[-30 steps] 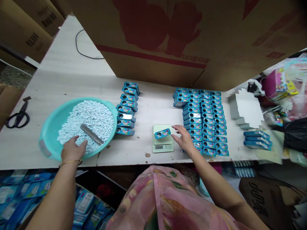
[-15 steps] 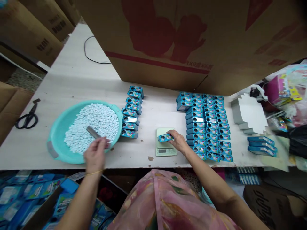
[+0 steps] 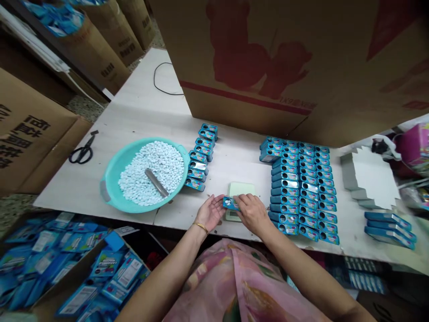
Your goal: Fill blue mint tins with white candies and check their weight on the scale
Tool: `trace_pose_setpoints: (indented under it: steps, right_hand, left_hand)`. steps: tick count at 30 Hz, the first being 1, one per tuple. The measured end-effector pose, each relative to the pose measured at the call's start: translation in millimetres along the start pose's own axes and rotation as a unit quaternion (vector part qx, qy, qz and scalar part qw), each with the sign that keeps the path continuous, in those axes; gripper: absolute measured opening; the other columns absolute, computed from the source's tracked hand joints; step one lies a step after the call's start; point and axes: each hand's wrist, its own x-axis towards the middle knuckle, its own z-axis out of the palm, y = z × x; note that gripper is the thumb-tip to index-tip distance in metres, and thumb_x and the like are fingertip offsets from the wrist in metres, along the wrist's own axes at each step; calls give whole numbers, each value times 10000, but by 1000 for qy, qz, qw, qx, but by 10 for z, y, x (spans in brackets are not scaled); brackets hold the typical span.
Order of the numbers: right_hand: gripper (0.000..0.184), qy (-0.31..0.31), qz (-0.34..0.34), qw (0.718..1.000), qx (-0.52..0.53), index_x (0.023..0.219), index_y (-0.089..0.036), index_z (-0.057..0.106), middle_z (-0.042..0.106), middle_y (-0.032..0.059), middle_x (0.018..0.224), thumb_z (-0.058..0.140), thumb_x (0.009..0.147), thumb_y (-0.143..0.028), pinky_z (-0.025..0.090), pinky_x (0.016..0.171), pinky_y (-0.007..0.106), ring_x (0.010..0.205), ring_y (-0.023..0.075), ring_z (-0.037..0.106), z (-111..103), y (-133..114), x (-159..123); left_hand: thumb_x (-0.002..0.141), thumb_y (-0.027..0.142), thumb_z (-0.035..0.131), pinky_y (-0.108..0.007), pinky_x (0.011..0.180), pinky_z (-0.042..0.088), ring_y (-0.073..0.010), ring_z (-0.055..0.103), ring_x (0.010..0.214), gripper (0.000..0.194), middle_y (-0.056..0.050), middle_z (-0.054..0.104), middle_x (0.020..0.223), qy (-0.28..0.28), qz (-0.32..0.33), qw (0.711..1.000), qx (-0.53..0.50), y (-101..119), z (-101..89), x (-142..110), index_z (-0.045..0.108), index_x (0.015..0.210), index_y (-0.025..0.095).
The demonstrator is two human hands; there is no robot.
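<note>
We see the small blue candy tin (image 3: 231, 203) between both hands, over the front of the pale green scale (image 3: 241, 188); can't tell whether it touches the scale. Right hand (image 3: 252, 212) grips the tin's right end, fingers narrow. Left hand (image 3: 208, 213) is palm up, loosely cupped, fingers spread at the tin's left end; contact unclear.

Risks, as we judge them: if the tin tips while its hole is uncovered, pellets could spill on the table (image 3: 241, 154); we can't tell if the pale patch there is pellets or print. A hand leaning on the scale would skew any reading, and its display is mostly hidden from us. The right forearm passes close to the block of tins (image 3: 303, 192), so a careless elbow could knock its front ones. Pulling left too fast could clip the tin row (image 3: 201, 154) beside the teal basin (image 3: 112, 181).
</note>
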Motion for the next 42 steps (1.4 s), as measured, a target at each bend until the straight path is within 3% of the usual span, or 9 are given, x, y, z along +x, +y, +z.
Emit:
trace_pose_setpoints:
  steps: [4, 10, 14, 20, 26, 30, 33, 42]
  right_hand:
    - [343, -2, -19, 999, -25, 1126, -147, 441, 537, 98, 925, 429, 784, -174, 320, 661, 339, 796, 210, 433, 39, -14, -64]
    - [349, -3, 16, 1000, -20, 1118, -144, 448, 543, 98, 921, 450, 771, -174, 337, 664, 348, 794, 215, 441, 107, 50, -120]
    - [352, 30, 81, 993, 81, 1098, -167, 455, 536, 79, 966, 487, 752, -220, 375, 721, 343, 853, 215, 447, 259, 224, -142]
    - [314, 101, 134, 949, 265, 1050, -190, 470, 533, 61, 971, 508, 740, -229, 409, 789, 335, 909, 186, 479, 652, 535, -197]
    - [635, 104, 114, 954, 258, 1267, -221, 269, 412, 84, 1212, 553, 712, -342, 331, 923, 391, 1118, 212, 363, 474, 633, -257]
    - [495, 153, 167, 947, 227, 1221, -219, 365, 461, 87, 1158, 490, 761, -353, 339, 917, 379, 1085, 198, 402, 389, 753, -275]
    - [442, 159, 167, 947, 223, 1167, -216, 435, 478, 84, 1138, 495, 757, -370, 343, 913, 372, 1078, 195, 410, 419, 816, -293]
    - [596, 99, 140, 961, 215, 1222, -231, 363, 431, 81, 1201, 560, 692, -418, 330, 912, 391, 1111, 215, 376, 459, 730, -269]
  left_hand:
    - [767, 258, 451, -269, 679, 462, -156, 585, 735, 245, -109, 639, 785, 4, -13, 1000, 4, -65, 3, -10, 601, 815, 70]
    - [763, 215, 456, -284, 698, 471, -143, 583, 659, 205, -84, 623, 664, 9, -25, 1000, 5, -111, 9, 15, 596, 769, 65]
    - [753, 174, 465, -266, 697, 479, -145, 588, 703, 167, -95, 624, 726, 25, -17, 1000, 8, -72, -46, 22, 596, 770, 72]
    - [742, 120, 459, -247, 658, 500, -139, 592, 700, 142, -90, 607, 695, 96, 2, 995, -5, 20, -271, -31, 594, 754, 76]
    - [753, 112, 435, -259, 664, 509, -140, 593, 715, 163, -95, 608, 715, 121, 16, 992, -15, 62, -460, -94, 591, 775, 72]
    - [764, 119, 417, -258, 659, 512, -136, 592, 711, 178, -92, 608, 712, 143, 34, 989, -24, 140, -561, -95, 588, 780, 68]
    - [766, 127, 414, -257, 643, 515, -135, 591, 705, 183, -89, 608, 710, 151, 49, 987, -27, 209, -621, -87, 587, 788, 74]
    - [773, 155, 407, -266, 620, 518, -143, 590, 715, 193, -89, 605, 718, 173, 62, 983, -27, 292, -729, -96, 585, 802, 85]
